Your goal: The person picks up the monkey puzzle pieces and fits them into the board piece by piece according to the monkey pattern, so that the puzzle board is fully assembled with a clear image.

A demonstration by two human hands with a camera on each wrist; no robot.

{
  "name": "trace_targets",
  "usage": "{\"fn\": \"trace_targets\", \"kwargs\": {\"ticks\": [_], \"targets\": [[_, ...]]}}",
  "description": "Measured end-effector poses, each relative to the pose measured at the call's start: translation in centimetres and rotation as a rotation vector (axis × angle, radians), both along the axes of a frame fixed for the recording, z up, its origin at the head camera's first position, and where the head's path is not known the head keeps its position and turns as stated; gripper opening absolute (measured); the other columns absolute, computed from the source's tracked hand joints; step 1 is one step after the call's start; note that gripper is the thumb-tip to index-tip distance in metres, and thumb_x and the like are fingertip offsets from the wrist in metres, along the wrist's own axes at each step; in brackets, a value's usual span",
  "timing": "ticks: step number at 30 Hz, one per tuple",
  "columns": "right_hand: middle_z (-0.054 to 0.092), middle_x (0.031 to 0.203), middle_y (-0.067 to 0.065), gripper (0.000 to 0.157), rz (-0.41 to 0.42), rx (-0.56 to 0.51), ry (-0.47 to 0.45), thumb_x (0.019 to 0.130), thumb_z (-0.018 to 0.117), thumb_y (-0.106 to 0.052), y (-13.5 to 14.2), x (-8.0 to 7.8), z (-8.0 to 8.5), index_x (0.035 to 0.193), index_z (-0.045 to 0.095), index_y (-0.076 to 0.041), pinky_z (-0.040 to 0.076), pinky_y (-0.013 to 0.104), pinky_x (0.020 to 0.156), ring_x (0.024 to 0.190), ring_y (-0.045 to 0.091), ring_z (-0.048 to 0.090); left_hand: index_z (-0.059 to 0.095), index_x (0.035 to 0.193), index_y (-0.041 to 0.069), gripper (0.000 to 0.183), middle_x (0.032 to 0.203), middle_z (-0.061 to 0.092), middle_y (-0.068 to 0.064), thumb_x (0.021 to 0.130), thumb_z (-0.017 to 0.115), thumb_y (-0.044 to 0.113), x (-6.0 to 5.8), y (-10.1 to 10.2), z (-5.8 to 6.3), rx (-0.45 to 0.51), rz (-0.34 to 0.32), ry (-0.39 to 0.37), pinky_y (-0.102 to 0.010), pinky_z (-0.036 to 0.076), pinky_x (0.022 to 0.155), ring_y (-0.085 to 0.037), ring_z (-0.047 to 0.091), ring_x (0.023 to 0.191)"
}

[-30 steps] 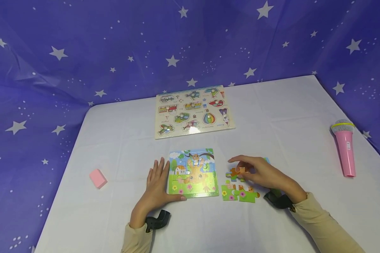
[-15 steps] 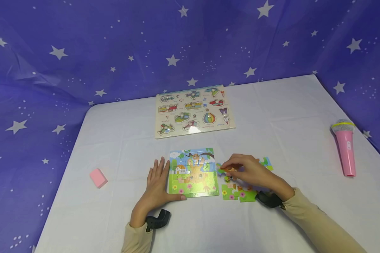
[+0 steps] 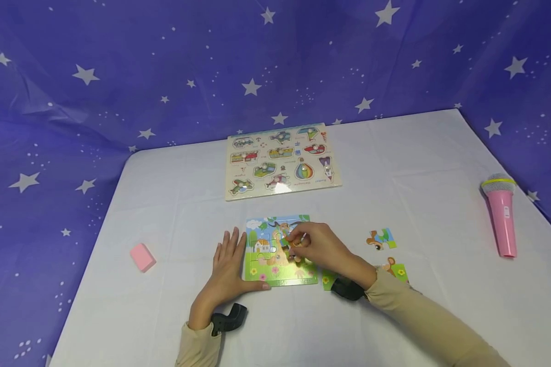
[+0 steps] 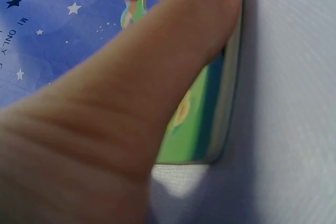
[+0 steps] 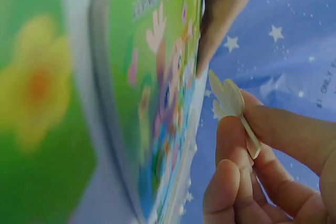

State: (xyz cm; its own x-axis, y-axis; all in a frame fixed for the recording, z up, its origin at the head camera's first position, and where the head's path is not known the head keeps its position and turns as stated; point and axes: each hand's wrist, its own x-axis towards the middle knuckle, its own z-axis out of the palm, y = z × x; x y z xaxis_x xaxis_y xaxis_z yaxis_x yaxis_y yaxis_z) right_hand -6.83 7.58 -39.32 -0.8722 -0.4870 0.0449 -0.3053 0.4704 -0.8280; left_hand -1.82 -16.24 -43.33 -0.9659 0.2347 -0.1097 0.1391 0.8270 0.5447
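Observation:
A square jigsaw puzzle board (image 3: 282, 275) with an animal picture lies on the white table. My left hand (image 3: 224, 275) rests at its left side, fingers spread straight and the thumb along the near edge. In the left wrist view, that thumb (image 4: 152, 51) crosses the board's green corner (image 4: 181, 142). Over the board's right half, my right hand (image 3: 325, 248) pinches a puzzle piece (image 5: 229, 99) between thumb and fingers. The right wrist view has the piece tilted on edge, showing its pale wooden side, apart from the board. In the head view the hand partly covers it.
Loose pieces lie right of the board: a blue-and-brown one (image 3: 382, 238), a green one (image 3: 398, 271) and others half hidden under the right wrist. Farther back is a vehicle peg puzzle (image 3: 282, 160). A pink block (image 3: 142, 257) lies left, a pink microphone (image 3: 502, 219) far right.
My right hand has picked up the piece from the loose ones and carried it left, over the puzzle board. My left hand has stayed in place.

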Motion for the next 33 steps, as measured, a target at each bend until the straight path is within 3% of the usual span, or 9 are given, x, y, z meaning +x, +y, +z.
{"fn": "trace_targets", "kwargs": {"ticks": [11, 19, 25, 30, 33], "targets": [[0.056, 0.071, 0.0, 0.015, -0.062, 0.141, 0.031, 0.071, 0.075, -0.008, -3.0, -0.3, -1.0, 0.08, 0.062, -0.006, 0.041, 0.016, 0.056, 0.064, 0.006, 0.048, 0.012, 0.146, 0.006, 0.124, 0.154, -0.001, -0.015, 0.054, 0.079, 0.054, 0.1, -0.1, 0.0, 0.008, -0.001, -0.006, -0.054, -0.001, 0.111, -0.035, -0.007, 0.141], [0.048, 0.06, -0.001, 0.028, -0.049, 0.283, 0.024, 0.076, 0.073, -0.02, -2.9, -0.3, -1.0, 0.088, 0.052, -0.005, 0.031, 0.018, 0.041, 0.048, 0.008, 0.04, 0.012, 0.146, 0.006, 0.124, 0.154, 0.0, -0.015, 0.054, 0.079, 0.054, 0.1, -0.2, 0.0, 0.009, -0.001, -0.003, -0.054, 0.0, 0.111, -0.035, -0.007, 0.141], [0.047, 0.056, -0.001, 0.035, -0.042, 0.315, -0.012, 0.076, 0.073, -0.027, -2.8, -0.3, -1.1, 0.091, 0.049, -0.006, 0.026, 0.018, 0.041, 0.045, 0.008, 0.035, 0.012, 0.146, 0.006, 0.123, 0.154, -0.001, -0.014, 0.054, 0.079, 0.055, 0.1, -0.1, 0.1, 0.011, -0.001, -0.005, -0.054, -0.001, 0.111, -0.035, -0.008, 0.141], [0.052, 0.061, 0.0, 0.038, -0.031, 0.384, 0.007, 0.077, 0.071, -0.035, -2.6, -0.3, -0.9, 0.094, 0.051, -0.007, 0.029, 0.02, 0.045, 0.049, 0.009, 0.037, 0.013, 0.146, 0.006, 0.123, 0.154, 0.0, -0.015, 0.055, 0.079, 0.055, 0.0, 0.0, 0.1, 0.011, -0.005, 0.003, -0.055, 0.0, 0.111, -0.035, -0.007, 0.141], [0.059, 0.076, 0.001, 0.042, -0.044, 0.426, 0.024, 0.076, 0.07, -0.039, -2.5, -0.2, -0.5, 0.099, 0.054, -0.008, 0.038, 0.023, 0.051, 0.059, 0.011, 0.046, 0.013, 0.146, 0.005, 0.123, 0.154, 0.0, -0.015, 0.055, 0.079, 0.055, 0.1, 0.1, 0.0, 0.01, -0.006, 0.005, -0.055, 0.0, 0.111, -0.035, -0.007, 0.141]]}}
